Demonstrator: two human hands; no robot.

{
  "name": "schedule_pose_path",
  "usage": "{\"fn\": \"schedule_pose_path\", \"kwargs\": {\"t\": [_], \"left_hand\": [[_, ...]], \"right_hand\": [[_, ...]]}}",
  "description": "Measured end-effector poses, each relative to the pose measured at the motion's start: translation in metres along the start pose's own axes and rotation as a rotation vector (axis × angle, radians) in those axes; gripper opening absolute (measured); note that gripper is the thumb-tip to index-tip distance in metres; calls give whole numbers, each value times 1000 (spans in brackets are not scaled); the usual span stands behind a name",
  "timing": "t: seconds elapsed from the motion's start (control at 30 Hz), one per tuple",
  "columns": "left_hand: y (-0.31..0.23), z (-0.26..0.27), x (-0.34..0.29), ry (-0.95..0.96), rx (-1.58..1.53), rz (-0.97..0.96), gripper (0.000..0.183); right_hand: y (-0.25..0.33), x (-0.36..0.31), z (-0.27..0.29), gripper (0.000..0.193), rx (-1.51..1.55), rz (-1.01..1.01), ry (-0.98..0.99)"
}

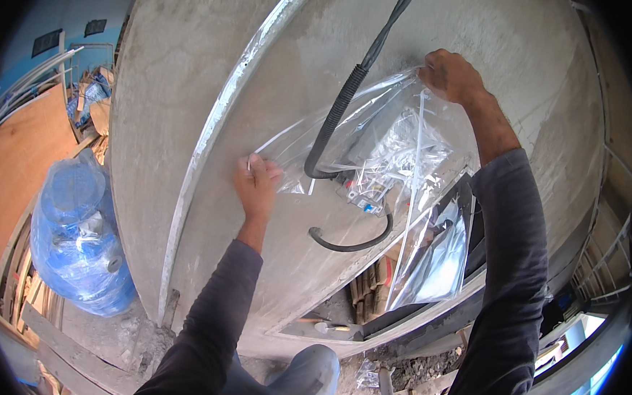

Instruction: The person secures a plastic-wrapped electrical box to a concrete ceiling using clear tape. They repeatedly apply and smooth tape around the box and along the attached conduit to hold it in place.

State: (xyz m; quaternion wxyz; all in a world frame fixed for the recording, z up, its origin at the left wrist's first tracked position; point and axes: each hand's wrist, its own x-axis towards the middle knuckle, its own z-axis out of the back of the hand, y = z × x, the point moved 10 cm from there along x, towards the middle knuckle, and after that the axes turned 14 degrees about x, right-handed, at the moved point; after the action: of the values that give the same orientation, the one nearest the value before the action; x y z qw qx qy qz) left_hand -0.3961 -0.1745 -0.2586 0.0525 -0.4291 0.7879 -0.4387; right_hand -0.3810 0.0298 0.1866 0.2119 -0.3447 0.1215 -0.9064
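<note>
A clear plastic sheet point(435, 143) is stretched between my two hands in front of a grey plastered surface point(204, 17). My left hand point(257, 183) pinches its lower-left edge. Higher up, my right hand point(450, 74) is closed on the sheet's upper corner. Behind and beneath the crinkled plastic sits a small fitting point(368, 205) with a blue part, much of it hidden by glare and folds. A black corrugated conduit point(333, 115) runs down to it from the top. Below it curves a short black hose point(353, 247). The sheet's lower end hangs over a rectangular opening.
The opening's frame point(387, 337) lies at lower right, with stacked brown pieces point(363, 293) seen through it. A pale metal strip point(215, 122) runs down the surface on the left. A blue plastic-wrapped bundle point(82, 241) stands at far left, near an orange-brown board point(24, 172). Wooden planks point(74, 360) lie below.
</note>
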Motion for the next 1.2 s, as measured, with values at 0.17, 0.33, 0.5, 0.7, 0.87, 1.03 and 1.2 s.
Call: {"fn": "schedule_pose_path", "kwargs": {"t": [0.17,0.33,0.5,0.7,0.87,1.03,1.2], "left_hand": [[7,-36,-36,171,-207,5,36],[4,-46,-40,197,-180,85,25],[-3,-23,-9,164,-303,407,15],[-10,-7,-7,351,-898,928,15],[7,20,-35,241,-747,871,12],[34,38,-58,131,-178,626,5],[43,48,-52,-19,-65,454,32]], "right_hand": [[-24,10,-7,48,124,65,-60],[-19,6,-3,44,285,226,-185],[-20,8,5,44,193,94,-164],[-8,20,10,42,377,320,-127],[4,15,3,25,680,424,-71],[-17,11,-28,25,574,156,141],[-19,-36,-9,40,529,205,-35]]}}
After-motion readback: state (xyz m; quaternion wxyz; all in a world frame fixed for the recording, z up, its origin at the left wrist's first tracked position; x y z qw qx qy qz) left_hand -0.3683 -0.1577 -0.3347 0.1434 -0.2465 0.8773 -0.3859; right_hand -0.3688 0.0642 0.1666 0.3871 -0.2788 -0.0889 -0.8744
